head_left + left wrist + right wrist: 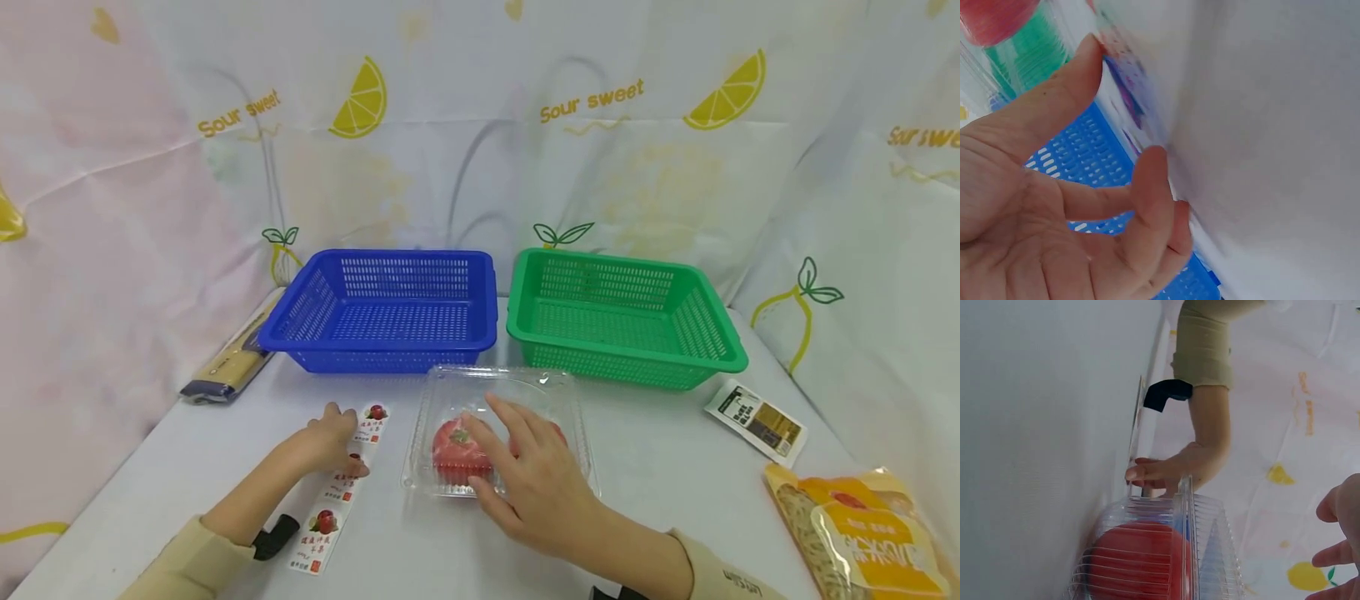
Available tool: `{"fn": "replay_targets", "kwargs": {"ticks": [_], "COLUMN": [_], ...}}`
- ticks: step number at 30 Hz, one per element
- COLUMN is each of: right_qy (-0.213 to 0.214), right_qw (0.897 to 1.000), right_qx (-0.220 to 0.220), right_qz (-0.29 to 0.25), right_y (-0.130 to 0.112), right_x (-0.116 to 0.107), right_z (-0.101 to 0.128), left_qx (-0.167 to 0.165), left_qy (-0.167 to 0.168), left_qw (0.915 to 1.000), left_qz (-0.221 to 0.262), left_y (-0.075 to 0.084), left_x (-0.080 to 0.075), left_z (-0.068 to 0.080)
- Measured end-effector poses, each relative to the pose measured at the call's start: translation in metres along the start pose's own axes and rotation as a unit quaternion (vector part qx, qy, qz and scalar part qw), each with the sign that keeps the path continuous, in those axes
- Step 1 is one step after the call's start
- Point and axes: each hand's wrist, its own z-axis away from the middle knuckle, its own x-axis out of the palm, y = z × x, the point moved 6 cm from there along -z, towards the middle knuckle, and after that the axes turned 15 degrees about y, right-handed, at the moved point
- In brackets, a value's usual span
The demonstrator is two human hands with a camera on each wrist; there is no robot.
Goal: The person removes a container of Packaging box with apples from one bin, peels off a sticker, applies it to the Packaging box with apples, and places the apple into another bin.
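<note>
Staged tabletop booth (lemon-print backdrop [480, 125], sorting baskets [382, 312]).

Clamshell box [501, 392] under right fingers [517, 425]: clear glossy plastic, ribbed. Sticker strip [341, 483] under left fingers [341, 417]: glossy printed paper. Blue basket [386, 308], green basket [622, 317] beyond fingers: perforated plastic, slight sheen. Desk [660, 467]: smooth matt white.
</note>
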Motion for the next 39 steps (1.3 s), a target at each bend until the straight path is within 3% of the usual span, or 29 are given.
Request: {"fn": "replay_targets", "kwargs": {"ticks": [14,23,29,34,39], "right_qy": [0.008,-0.016,-0.017,0.000,-0.001], "right_qw": [1.000,1.000,0.999,1.000,1.000], "right_qx": [-0.001,0.015,0.016,0.006,0.009], "right_qz": [-0.014,-0.022,-0.028,-0.028,-0.030], "right_y": [0.000,0.002,0.002,0.003,0.005], "right_x": [-0.003,-0.001,0.000,-0.001,-0.001], "right_z": [0.002,0.005,0.004,0.004,0.003], "left_qx": [-0.021,-0.034,-0.047,-0.045,-0.030], "left_qy": [-0.035,-0.044,-0.058,-0.052,-0.017], "left_qw": [0.9991,0.9985,0.9971,0.9972,0.9985], "left_qz": [0.010,0.001,0.020,0.031,0.042], "left_y": [-0.009,-0.011,-0.019,-0.022,-0.021], "left_x": [-0.001,-0.002,-0.001,-0.002,-0.009], "left_z": [-0.008,-0.014,-0.012,-0.010,-0.008]}}
